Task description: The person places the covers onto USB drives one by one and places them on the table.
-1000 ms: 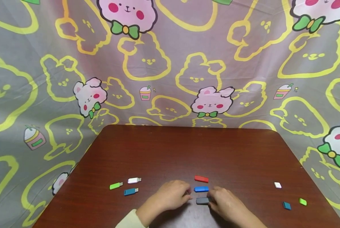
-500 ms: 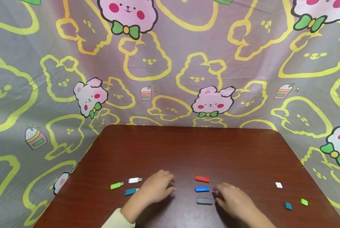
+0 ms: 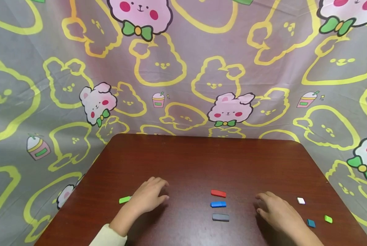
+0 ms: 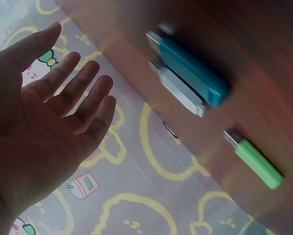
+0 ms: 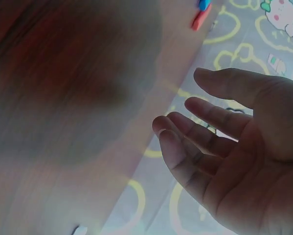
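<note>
My left hand [image 3: 149, 194] hovers over the left of the table with relaxed fingers, holding nothing. Near it, in the left wrist view, lie a teal USB stick [image 4: 192, 71], a white USB stick [image 4: 178, 89] and a green USB stick [image 4: 259, 164], metal plugs bare. In the head view that hand hides the teal and white ones. Mid-table, a red USB stick [image 3: 218, 193], a blue USB stick [image 3: 218, 204] and a grey USB stick [image 3: 220, 217] lie in a column, no plugs showing. To their right my right hand [image 3: 277, 210] is empty, fingers loosely bent.
On the right of the brown table [image 3: 202, 160] lie a white cap [image 3: 301, 201], a teal cap [image 3: 311, 223] and a green cap [image 3: 328, 219]. A patterned cloth [image 3: 183, 85] hangs behind the table and along its sides.
The right hand has left the grey USB stick and moved right. The left hand has drawn away to the left, now covering the white and teal USB sticks in the head view.
</note>
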`<state>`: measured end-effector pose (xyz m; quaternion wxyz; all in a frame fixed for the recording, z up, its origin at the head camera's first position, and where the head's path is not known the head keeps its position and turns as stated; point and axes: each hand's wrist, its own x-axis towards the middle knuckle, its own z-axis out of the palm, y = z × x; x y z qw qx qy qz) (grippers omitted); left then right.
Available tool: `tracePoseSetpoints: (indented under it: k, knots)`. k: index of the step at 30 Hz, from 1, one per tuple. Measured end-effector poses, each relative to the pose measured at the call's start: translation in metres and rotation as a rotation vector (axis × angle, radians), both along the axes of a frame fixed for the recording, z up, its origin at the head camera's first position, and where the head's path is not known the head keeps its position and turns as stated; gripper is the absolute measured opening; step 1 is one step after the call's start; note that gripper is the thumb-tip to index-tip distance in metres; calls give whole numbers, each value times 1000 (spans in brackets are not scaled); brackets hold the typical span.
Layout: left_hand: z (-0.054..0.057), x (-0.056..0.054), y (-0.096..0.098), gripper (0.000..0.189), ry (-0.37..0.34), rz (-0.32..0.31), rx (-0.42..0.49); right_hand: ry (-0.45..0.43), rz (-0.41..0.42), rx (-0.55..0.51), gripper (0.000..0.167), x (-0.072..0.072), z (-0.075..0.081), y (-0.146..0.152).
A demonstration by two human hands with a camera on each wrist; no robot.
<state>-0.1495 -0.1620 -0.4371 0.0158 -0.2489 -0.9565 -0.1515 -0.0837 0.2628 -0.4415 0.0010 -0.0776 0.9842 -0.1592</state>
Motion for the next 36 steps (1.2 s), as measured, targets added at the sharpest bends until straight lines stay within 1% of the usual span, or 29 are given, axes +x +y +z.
tracePoseSetpoints:
  k: [5, 10, 14, 15, 18, 21, 24, 25, 29, 31, 36]
  knots:
    - [0, -1, -9, 34, -5, 26, 26, 5, -19, -2, 37, 0, -1, 10]
    - [0, -2, -16, 34, -5, 55, 14, 27, -20, -8, 37, 2, -3, 18]
    - [-1, -7, -26, 33, -7, 71, 0, 59, -18, 1, 37, 2, -5, 28]
    - [-2, -8, -29, 34, -10, 76, -6, 55, -20, 7, 38, 1, -5, 31]
    - [-4, -12, -38, 33, -35, 91, -14, 40, -27, 14, 38, -1, -5, 41]
    - [-6, -15, -46, 30, -61, 103, -23, -13, -41, 13, 41, -3, -6, 53]
    - [-7, -19, -52, 28, -75, 112, -32, -32, -53, 15, 43, -5, -6, 65]
    - [-8, -20, -54, 28, -80, 118, -37, -33, -56, 18, 43, -5, -6, 68]
    - [-10, -23, -62, 30, -98, 137, -51, 32, -49, 31, 43, -5, -10, 79]
    - [-12, -25, -66, 32, -110, 145, -56, 48, -44, 35, 43, -4, -11, 84]
    - [-13, -28, -71, 33, -139, 155, -59, 14, -52, 48, 43, -4, -12, 95]
